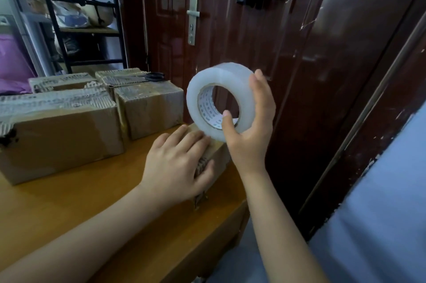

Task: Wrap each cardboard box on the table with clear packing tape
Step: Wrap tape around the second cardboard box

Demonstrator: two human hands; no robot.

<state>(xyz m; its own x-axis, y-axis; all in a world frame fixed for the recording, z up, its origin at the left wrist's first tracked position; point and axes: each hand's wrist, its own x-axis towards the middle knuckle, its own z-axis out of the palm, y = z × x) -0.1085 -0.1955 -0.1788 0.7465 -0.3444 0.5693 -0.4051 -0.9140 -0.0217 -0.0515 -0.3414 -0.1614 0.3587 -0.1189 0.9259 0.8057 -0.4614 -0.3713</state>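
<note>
Two bare forearms with no sleeves showing, left hand [178, 163] and right hand [250, 126] without rings, watch or gloves, short plain fingernails, pale blue-grey fabric garment [378, 213] at lower right

Bare wooden table [69, 209] is left open at near left, in front of the large taped box [60, 135]. The far side is blocked by more stacked boxes [149, 107], with scissors [152, 76] laid on the rear one. The right side is closed off by the dark red door [265, 29], just beside the table edge.
</note>
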